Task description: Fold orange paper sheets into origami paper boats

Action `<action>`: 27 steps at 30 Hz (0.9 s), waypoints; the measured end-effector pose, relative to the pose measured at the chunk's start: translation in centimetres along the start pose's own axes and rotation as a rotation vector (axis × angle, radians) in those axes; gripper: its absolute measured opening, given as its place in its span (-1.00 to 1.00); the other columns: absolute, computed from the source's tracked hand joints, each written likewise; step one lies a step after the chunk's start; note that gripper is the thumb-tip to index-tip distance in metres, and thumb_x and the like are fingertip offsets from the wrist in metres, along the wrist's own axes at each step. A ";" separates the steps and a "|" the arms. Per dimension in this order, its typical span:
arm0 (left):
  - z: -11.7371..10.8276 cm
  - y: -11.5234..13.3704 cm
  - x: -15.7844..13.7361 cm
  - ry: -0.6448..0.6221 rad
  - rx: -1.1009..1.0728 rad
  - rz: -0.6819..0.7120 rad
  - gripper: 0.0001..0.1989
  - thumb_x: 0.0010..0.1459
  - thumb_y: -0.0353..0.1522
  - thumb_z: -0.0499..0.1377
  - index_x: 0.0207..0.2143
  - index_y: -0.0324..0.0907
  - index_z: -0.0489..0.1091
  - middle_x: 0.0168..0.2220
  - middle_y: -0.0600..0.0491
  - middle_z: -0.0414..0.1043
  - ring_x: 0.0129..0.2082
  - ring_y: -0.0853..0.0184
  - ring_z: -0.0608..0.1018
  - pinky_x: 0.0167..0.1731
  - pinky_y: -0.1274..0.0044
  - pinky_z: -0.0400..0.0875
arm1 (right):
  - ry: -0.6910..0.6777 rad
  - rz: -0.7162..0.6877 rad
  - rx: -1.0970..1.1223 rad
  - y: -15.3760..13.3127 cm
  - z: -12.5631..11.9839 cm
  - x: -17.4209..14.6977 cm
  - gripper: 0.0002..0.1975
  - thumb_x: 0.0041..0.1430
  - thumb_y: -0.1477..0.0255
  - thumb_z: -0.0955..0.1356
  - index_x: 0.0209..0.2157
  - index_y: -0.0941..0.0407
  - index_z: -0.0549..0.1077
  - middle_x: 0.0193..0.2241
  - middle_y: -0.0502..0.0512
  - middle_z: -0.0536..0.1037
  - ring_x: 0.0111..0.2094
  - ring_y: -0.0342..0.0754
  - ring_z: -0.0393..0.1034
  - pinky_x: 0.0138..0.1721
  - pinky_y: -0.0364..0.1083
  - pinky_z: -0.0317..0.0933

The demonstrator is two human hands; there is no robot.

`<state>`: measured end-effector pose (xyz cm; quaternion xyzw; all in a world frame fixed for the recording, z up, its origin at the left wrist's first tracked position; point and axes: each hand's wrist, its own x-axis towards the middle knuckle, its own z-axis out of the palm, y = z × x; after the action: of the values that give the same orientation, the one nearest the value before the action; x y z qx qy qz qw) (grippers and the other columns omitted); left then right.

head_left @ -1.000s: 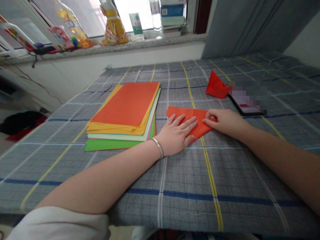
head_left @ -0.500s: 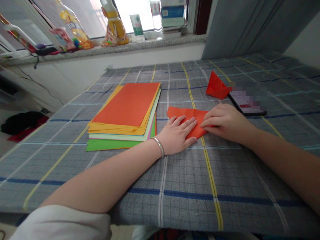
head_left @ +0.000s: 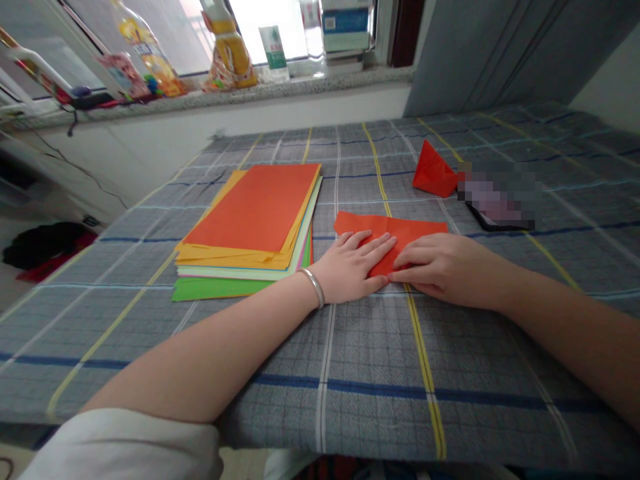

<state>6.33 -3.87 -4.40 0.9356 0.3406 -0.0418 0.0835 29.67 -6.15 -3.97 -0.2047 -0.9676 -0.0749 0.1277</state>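
Note:
A folded piece of orange paper (head_left: 413,230) lies on the checked tablecloth, partly covered by both hands. My left hand (head_left: 353,267), with a silver bangle at the wrist, rests flat on its left part, fingers stretched out. On the near right side, my right hand (head_left: 445,267) has its fingers pressed together around the paper's lower edge, the tips close to the left thumb. A red folded-paper boat (head_left: 434,170) stands farther back, beside a phone (head_left: 495,207) whose screen is blurred out.
To the left lies a stack of coloured paper (head_left: 255,207), orange on top, with yellow, white and green sheets below. Bottles, a tube (head_left: 273,50) and boxes (head_left: 346,30) line the windowsill (head_left: 310,87) behind the table. A grey curtain (head_left: 480,60) hangs at the right.
My right hand has moved down and slightly left along the paper, from its right end to its near edge. The paper's upper right corner now shows. My left hand stays nearly in place.

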 end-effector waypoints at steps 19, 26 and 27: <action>-0.3 -0.1 0.2 -0.016 0.006 -0.010 -0.25 0.34 -0.01 0.00 0.45 -0.11 -0.06 0.48 0.07 -0.12 0.43 -0.06 0.02 0.37 0.13 -0.07 | -0.095 -0.016 -0.087 -0.6 -0.4 0.2 -0.76 0.26 0.49 0.35 -0.08 0.06 0.60 -0.28 0.09 0.61 -0.33 -0.03 0.48 -0.28 -0.03 0.28; -0.2 -0.2 0.2 -0.002 -0.012 0.002 -0.24 0.32 -0.01 0.02 0.45 -0.12 -0.04 0.48 0.08 -0.11 0.43 -0.05 0.02 0.38 0.14 -0.08 | -0.149 0.031 -0.105 -1.0 -0.9 0.2 -0.79 0.21 0.50 0.38 -0.15 0.06 0.62 -0.31 0.10 0.60 -0.27 0.01 0.48 -0.22 -0.01 0.29; -0.1 -0.2 0.2 0.000 -0.014 0.002 -0.24 0.32 -0.01 0.02 0.45 -0.11 -0.04 0.48 0.09 -0.11 0.43 -0.05 0.03 0.38 0.14 -0.08 | -0.149 0.037 -0.109 -1.1 -0.9 0.2 -0.80 0.21 0.50 0.37 -0.17 0.08 0.62 -0.30 0.11 0.60 -0.26 0.02 0.48 -0.21 0.00 0.30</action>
<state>6.32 -3.56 -4.31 0.9353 0.3399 -0.0392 0.0899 29.23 -7.25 -3.12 -0.2341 -0.9649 -0.1099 0.0452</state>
